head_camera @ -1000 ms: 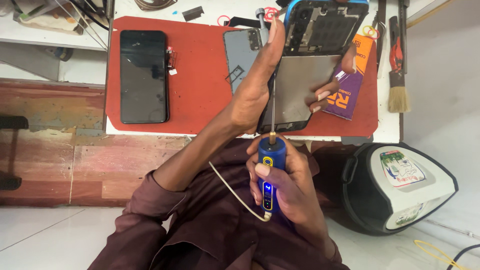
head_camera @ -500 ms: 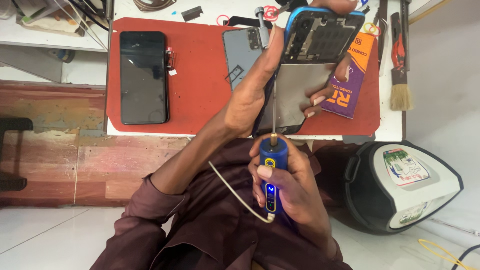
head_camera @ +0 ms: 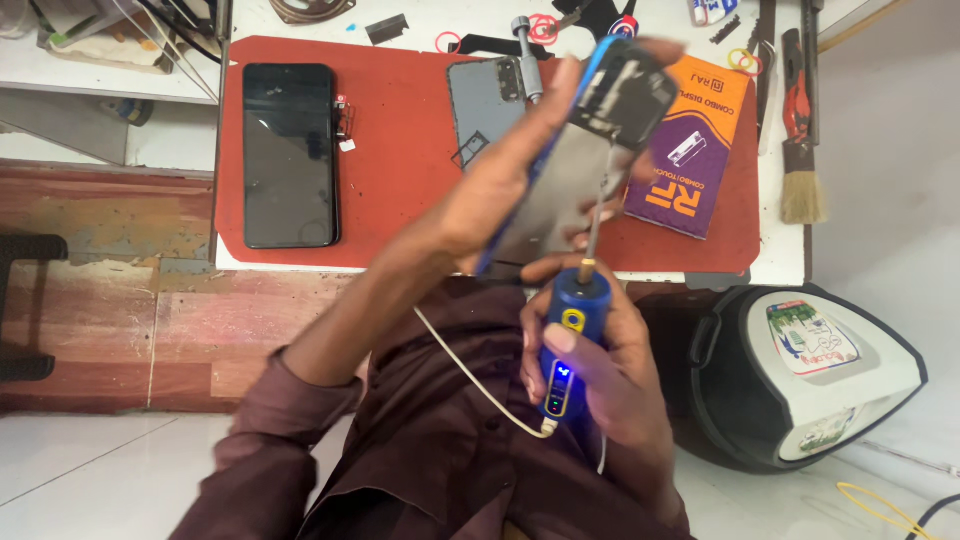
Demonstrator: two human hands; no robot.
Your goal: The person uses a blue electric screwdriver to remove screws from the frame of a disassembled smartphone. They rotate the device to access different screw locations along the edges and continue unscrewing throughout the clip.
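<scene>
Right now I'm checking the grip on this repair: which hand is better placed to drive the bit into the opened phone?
The right hand. It already grips the blue electric screwdriver, whose bit points up at the opened blue-framed phone. The left hand is taken up holding that phone tilted above the red mat.

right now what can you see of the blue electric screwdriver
The blue electric screwdriver is a stubby pen-shaped tool, seemingly plastic, with a yellow ring button and a small lit blue indicator lower down. A thin metal bit points up from its tip toward the opened phone. A white cable plugs into its bottom end. The right hand wraps around it, thumb on the body, in front of the maroon shirt.
</scene>
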